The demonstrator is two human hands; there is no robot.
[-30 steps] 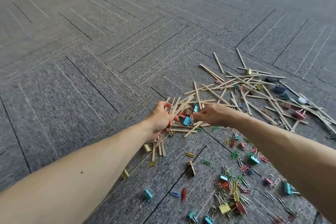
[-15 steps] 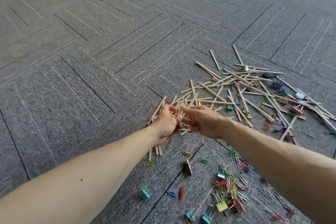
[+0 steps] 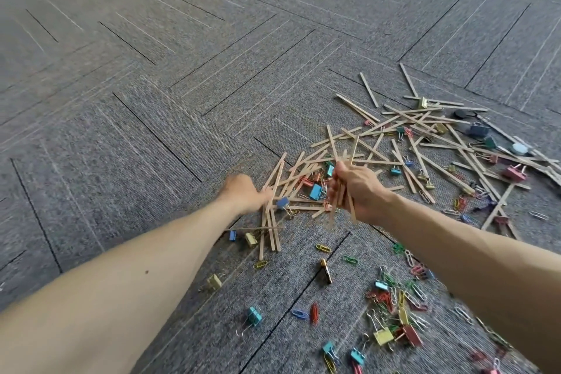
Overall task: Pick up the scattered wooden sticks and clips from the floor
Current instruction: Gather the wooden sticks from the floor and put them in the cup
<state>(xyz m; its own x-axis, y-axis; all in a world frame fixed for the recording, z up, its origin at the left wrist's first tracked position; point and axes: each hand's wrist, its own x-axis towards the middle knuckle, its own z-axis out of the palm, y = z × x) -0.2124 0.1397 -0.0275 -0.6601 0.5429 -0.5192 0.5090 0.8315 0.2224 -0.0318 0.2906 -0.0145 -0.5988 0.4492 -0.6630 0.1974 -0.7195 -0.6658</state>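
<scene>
Two bare arms reach over sticks (image 3: 369, 89) and clips (image 3: 383, 336) spilled on the floor (image 3: 151, 100).
Head view: the right grip (image 3: 361, 191) is curled tight round a bunch (image 3: 354, 149) of sticks, held above the floor. The left grip (image 3: 243, 193) touches sticks lying by it. Its fingers are hidden, so one cannot tell if it holds any. Most sticks lie past both grips, and most clips lie nearer, on the right.

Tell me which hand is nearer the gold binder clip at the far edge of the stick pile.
Right. The gold binder clip lies beyond the right hand, which grips sticks; the left hand sits much farther left.
</scene>
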